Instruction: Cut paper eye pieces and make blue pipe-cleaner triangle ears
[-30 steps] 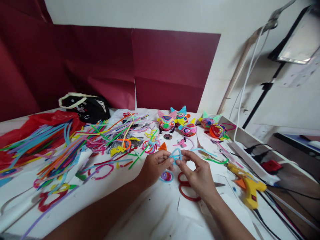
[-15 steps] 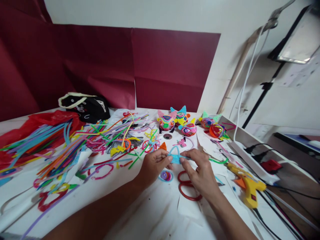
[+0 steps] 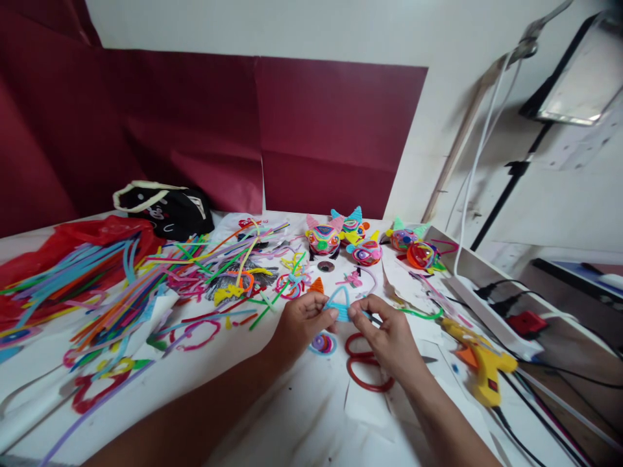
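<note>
A light-blue pipe-cleaner piece [image 3: 342, 314], a pointed loop above a wound band, is held over the white table [image 3: 272, 415], its left end pinched by the left hand [image 3: 299, 325], its right by the right hand [image 3: 392, 331]. Nearer the person lie 1 coiled disc [image 3: 321, 342] and red-handled scissors [image 3: 374, 388], partly hidden by the right hand. Beyond sit 5 colourful figures [image 3: 324, 241]; rightward lies a yellow glue gun [image 3: 487, 368].

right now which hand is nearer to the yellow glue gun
Right. The right hand is left of the glue gun, not touching it, at the right side of the blue piece; the left hand is farther off, at the piece's left side.
</note>
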### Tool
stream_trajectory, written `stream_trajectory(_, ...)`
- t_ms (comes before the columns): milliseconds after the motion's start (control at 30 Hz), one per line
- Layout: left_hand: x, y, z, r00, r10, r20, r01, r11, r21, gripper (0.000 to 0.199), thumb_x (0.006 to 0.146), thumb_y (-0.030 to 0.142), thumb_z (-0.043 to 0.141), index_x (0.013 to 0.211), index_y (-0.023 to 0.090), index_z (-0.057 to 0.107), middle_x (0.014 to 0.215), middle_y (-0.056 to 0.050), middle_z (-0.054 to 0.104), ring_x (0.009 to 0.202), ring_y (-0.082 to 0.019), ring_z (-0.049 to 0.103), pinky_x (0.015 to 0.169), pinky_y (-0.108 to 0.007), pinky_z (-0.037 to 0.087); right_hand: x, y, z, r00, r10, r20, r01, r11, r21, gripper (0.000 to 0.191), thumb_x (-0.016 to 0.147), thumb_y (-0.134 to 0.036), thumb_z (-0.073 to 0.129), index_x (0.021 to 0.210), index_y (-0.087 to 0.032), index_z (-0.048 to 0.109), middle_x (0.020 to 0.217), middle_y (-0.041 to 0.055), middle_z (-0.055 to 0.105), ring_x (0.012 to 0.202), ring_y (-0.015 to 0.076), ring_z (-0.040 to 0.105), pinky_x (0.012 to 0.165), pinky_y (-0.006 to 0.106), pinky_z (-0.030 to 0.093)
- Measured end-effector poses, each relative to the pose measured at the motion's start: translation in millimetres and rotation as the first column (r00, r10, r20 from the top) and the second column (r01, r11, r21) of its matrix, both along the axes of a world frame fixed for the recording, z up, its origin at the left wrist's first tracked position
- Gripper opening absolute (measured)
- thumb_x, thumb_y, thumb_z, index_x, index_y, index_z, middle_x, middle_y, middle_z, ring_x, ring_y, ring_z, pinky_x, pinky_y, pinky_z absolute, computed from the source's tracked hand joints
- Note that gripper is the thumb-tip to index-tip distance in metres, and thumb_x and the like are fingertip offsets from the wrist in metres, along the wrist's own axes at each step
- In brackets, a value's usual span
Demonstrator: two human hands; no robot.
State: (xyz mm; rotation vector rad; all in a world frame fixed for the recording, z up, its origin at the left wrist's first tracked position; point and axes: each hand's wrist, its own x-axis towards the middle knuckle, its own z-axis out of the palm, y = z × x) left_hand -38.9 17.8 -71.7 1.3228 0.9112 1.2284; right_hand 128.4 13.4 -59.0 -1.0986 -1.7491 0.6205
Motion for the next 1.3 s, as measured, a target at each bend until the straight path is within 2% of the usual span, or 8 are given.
stream_trajectory(133, 1.2, -2.6, 0.3, 0.999, -0.026, -0.042, 0.024, 0.999, -0.031, 0.022, 0.07, 0.026, 0.069, 0.084, 0.012, 0.06, 0.063, 0.0, 0.061, 0.057, -0.01, 0.056, 0.055, -0.02, 0.043, -2.3, -0.6, 1.2, 0.999, 0.041, -0.033, -0.043, 0.997, -0.061, 0.023, 0.084, -0.035, 0.053, 0.071, -0.017, 0.06, 0.066, -0.0004, 0.055, 0.063, 0.0133, 0.049, 0.056, 0.024, 0.035)
stream_trajectory(300, 4.2, -4.7, -1.1, 0.999, -0.005, -0.032, 0.003, 0.997, -0.072, 0.022, 0.069, 0.026, 0.069, 0.085, 0.013, 0.062, 0.07, -0.002, 0.064, 0.064, -0.013, 0.06, 0.059, -0.022, 0.045, -4.6, -1.1, 0.4, 0.997, 0.069, -0.044, -0.073, 0.992, -0.107, 0.024, 0.084, -0.036, 0.053, 0.072, -0.017, 0.062, 0.069, 0.0008, 0.058, 0.065, 0.0139, 0.05, 0.06, 0.024, 0.036)
stream_trajectory(467, 5.1, -5.7, 0.8, 0.997, 0.005, -0.074, -0.008, 0.999, -0.045, 0.018, 0.073, 0.028, 0.066, 0.079, 0.011, 0.062, 0.06, -0.002, 0.064, 0.055, -0.011, 0.057, 0.054, -0.021, 0.044, -5.0, -1.0, -1.8, 0.996, 0.069, -0.052, -0.075, 0.989, -0.128, 0.025, 0.084, -0.036, 0.053, 0.071, -0.017, 0.061, 0.068, 0.0004, 0.058, 0.065, 0.0136, 0.05, 0.059, 0.024, 0.036)
stream_trajectory(800, 7.0, -8.5, 5.6, 0.993, 0.085, -0.081, -0.089, 0.995, -0.039, 0.014, 0.072, 0.025, 0.064, 0.074, 0.011, 0.063, 0.057, -0.003, 0.067, 0.052, -0.012, 0.06, 0.054, -0.022, 0.047, -10.1, -3.4, -1.7, 1.0, -0.015, 0.017, 0.015, 1.0, -0.027, 0.019, 0.083, -0.026, 0.052, 0.07, -0.017, 0.061, 0.066, -0.0001, 0.061, 0.064, 0.0134, 0.054, 0.061, 0.024, 0.038)
stream_trajectory(1033, 7.9, -7.5, -1.7, 0.98, 0.127, -0.152, -0.13, 0.991, -0.012, 0.015, 0.072, 0.028, 0.063, 0.069, 0.013, 0.062, 0.058, -0.003, 0.067, 0.054, -0.015, 0.06, 0.053, -0.023, 0.046, -10.4, -6.6, -0.8, 0.992, -0.053, 0.114, 0.044, 0.995, 0.085, 0.017, 0.079, -0.02, 0.053, 0.065, -0.018, 0.06, 0.063, -0.0013, 0.06, 0.062, 0.0125, 0.052, 0.061, 0.024, 0.035)
stream_trajectory(1167, 7.9, -7.3, -7.8, 0.955, 0.172, -0.241, -0.161, 0.985, 0.062, 0.015, 0.074, 0.029, 0.059, 0.068, 0.015, 0.062, 0.06, -0.002, 0.066, 0.053, -0.014, 0.059, 0.05, -0.021, 0.043, -10.2, -6.1, -1.4, 0.987, -0.055, 0.151, 0.046, 0.997, 0.058, 0.016, 0.079, -0.02, 0.052, 0.065, -0.018, 0.061, 0.064, -0.0014, 0.059, 0.061, 0.0122, 0.051, 0.06, 0.023, 0.034)
stream_trajectory(1233, 7.7, -7.6, -8.7, 0.912, 0.243, -0.331, -0.194, 0.965, 0.174, 0.015, 0.075, 0.027, 0.058, 0.066, 0.015, 0.062, 0.059, 0.0, 0.064, 0.054, -0.012, 0.057, 0.05, -0.02, 0.041, -10.4, -6.4, -1.3, 0.987, -0.049, 0.153, 0.044, 0.998, 0.033, 0.016, 0.078, -0.019, 0.052, 0.066, -0.018, 0.061, 0.064, -0.0013, 0.059, 0.061, 0.0121, 0.051, 0.06, 0.023, 0.034)
stream_trajectory(1300, 7.5, -8.1, -8.2, 0.835, 0.355, -0.42, -0.227, 0.918, 0.325, 0.016, 0.074, 0.024, 0.058, 0.061, 0.016, 0.061, 0.057, 0.001, 0.06, 0.054, -0.01, 0.054, 0.05, -0.019, 0.039, -11.3, -7.7, -0.8, 0.986, -0.048, 0.16, 0.048, 0.999, 0.007, 0.016, 0.078, -0.019, 0.051, 0.066, -0.018, 0.061, 0.065, -0.0006, 0.059, 0.061, 0.0124, 0.052, 0.06, 0.023, 0.035)
